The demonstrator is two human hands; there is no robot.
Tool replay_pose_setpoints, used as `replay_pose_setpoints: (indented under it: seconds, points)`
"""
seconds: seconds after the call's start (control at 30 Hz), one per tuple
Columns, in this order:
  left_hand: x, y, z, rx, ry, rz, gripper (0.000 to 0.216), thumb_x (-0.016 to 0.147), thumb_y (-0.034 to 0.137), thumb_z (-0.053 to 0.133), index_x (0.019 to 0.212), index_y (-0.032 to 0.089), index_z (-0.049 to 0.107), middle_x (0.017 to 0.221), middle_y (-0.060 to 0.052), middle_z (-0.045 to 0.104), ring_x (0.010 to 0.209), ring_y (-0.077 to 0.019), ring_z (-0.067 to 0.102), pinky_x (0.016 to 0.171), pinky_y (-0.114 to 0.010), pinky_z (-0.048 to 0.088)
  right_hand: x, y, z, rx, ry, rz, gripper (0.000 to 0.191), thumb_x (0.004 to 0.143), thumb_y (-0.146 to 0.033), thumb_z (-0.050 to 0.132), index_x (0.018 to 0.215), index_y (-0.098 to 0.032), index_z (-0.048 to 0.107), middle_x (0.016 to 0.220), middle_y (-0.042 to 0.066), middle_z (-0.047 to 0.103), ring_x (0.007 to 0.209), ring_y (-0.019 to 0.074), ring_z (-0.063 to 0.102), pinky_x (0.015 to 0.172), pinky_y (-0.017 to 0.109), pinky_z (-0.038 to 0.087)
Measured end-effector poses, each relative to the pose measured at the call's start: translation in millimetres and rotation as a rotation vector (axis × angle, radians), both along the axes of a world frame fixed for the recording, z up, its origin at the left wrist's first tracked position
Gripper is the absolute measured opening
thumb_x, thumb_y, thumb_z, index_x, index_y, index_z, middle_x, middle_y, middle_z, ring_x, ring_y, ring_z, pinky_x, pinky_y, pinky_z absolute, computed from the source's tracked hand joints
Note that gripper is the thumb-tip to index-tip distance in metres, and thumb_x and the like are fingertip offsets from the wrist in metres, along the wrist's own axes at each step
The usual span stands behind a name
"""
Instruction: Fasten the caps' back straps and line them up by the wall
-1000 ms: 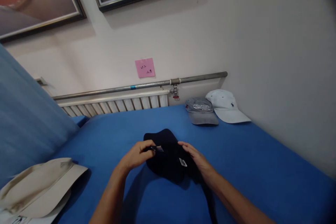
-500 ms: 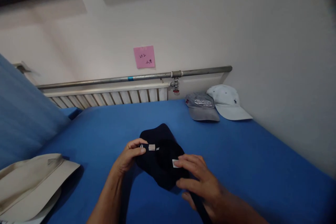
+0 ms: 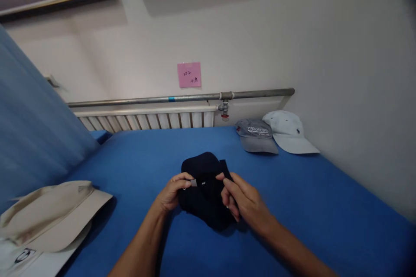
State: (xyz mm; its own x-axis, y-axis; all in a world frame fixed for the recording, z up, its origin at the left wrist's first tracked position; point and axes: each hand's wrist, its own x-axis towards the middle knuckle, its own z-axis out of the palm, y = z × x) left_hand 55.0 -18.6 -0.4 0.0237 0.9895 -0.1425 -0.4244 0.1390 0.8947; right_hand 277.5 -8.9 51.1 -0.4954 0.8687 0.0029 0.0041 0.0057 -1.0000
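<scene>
A dark navy baseball cap (image 3: 200, 164) is held over the blue-covered surface, its hollow inside partly facing me. My left hand (image 3: 173, 191) is closed on the cap's left edge, thumb and fingers pinching beside a small metal buckle (image 3: 194, 182). At the cap's right side my right hand (image 3: 244, 199) is closed, with thumb and forefinger pinching a dark strap (image 3: 224, 166) whose end sticks up past the fingertips. A small pale label shows inside the cap between the hands. The lower right of the cap is partly hidden behind my right hand.
A beige cap (image 3: 61, 214) rests on a white cap (image 3: 48, 264) at the left. Grey (image 3: 258, 143) and pale (image 3: 284, 125) caps lie at the back right by the wall. A radiator (image 3: 149, 120), pipe (image 3: 191, 98) and blue curtain (image 3: 35, 117) border the blue surface (image 3: 292, 207).
My right hand has moved up along the cap and now pinches the strap, which earlier hung below that hand. The left hand keeps its grip near the buckle. The view has shifted slightly.
</scene>
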Motion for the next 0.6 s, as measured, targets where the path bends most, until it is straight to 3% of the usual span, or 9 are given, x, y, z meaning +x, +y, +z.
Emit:
replay_pose_setpoints:
  seconds: [0.1, 0.23, 0.43, 0.6]
  points:
    - [-0.1, 3.5, -2.4, -0.004, -0.022, -0.006, 0.011, 0.055, 0.017, 0.071, 0.066, 0.015, 0.068, 0.061, 0.0, 0.062, 0.051, -0.0082, 0.051, 0.051, -0.019, 0.037, -21.5, 11.6, -5.4, -0.033, -0.042, 0.028, 0.038, 0.086, -0.05, 0.047, 0.106, -0.019, 0.057, 0.057, -0.007, 0.051, 0.032, 0.0052, 0.037, 0.031, 0.018, 0.031]
    - [0.9, 4.9, -7.1, -0.035, -0.055, 0.009, 0.013, 0.053, 0.018, 0.072, 0.064, 0.015, 0.067, 0.053, 0.002, 0.058, 0.045, -0.0071, 0.048, 0.047, -0.019, 0.034, -40.2, 14.6, -27.1, -0.125, 0.012, -0.038, 0.033, 0.082, -0.047, 0.053, 0.096, -0.018, 0.059, 0.06, -0.006, 0.051, 0.034, 0.0044, 0.038, 0.032, 0.018, 0.034]
    - [1.4, 7.8, -14.0, -0.101, -0.086, 0.003, 0.017, 0.053, 0.019, 0.077, 0.066, 0.014, 0.068, 0.054, 0.001, 0.062, 0.046, -0.0073, 0.051, 0.048, -0.018, 0.036, -36.5, 8.7, -42.4, -0.187, 0.051, -0.006, 0.037, 0.086, -0.052, 0.048, 0.101, -0.019, 0.055, 0.054, -0.007, 0.049, 0.033, 0.0039, 0.031, 0.031, 0.016, 0.026]
    - [-1.3, 9.3, -16.0, -0.129, -0.094, -0.024, 0.019, 0.055, 0.021, 0.08, 0.069, 0.014, 0.069, 0.058, 0.0, 0.064, 0.05, -0.008, 0.055, 0.051, -0.018, 0.04, -30.9, 14.7, -47.8, -0.142, 0.049, 0.056, 0.031, 0.087, -0.046, 0.051, 0.078, -0.016, 0.057, 0.046, -0.008, 0.042, 0.035, 0.004, 0.04, 0.039, 0.017, 0.035]
